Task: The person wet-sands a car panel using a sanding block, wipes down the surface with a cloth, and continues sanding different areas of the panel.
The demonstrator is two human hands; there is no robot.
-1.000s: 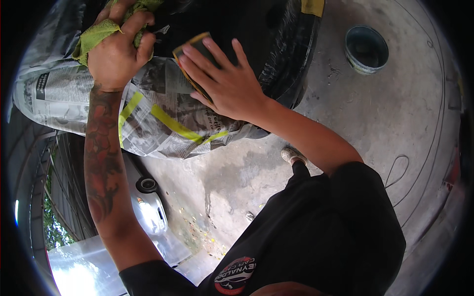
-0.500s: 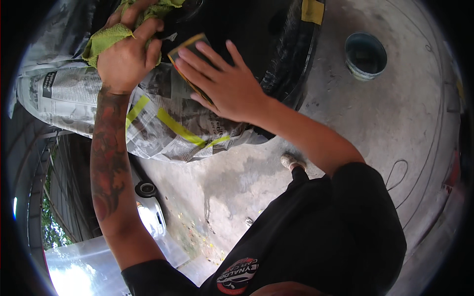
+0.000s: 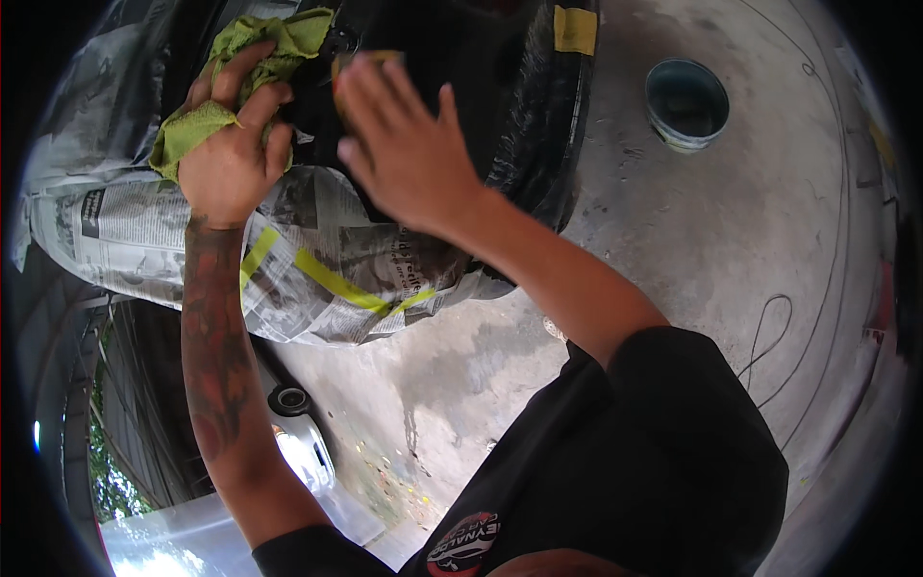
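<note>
A bunched yellow-green cloth (image 3: 300, 37) lies under my left hand (image 3: 227, 175), its fingers bent over the folds and pressing it against a black car panel (image 3: 452, 67). To its right, my right hand (image 3: 415, 159) lies over a flat sanding pad (image 3: 386, 55) on the same panel. Only the pad's yellow-and-red edge shows past the fingertips; my palm hides most of it. These fingers are stretched long, the thumb set apart, and slightly blurred by motion.
Newspaper masking (image 3: 135, 231) with strips of yellow tape (image 3: 336, 281) covers the near bodywork. Yellow tape (image 3: 575, 31) also sits on the panel's right edge. A bucket (image 3: 685, 144) stands on the concrete floor at right, near a looped cable (image 3: 769, 337). A white vehicle (image 3: 306, 452) is at lower left.
My right hand has slid up and left over the panel with the pad, nearer the cloth. The whole view has shifted slightly; my left hand stays on the cloth.
</note>
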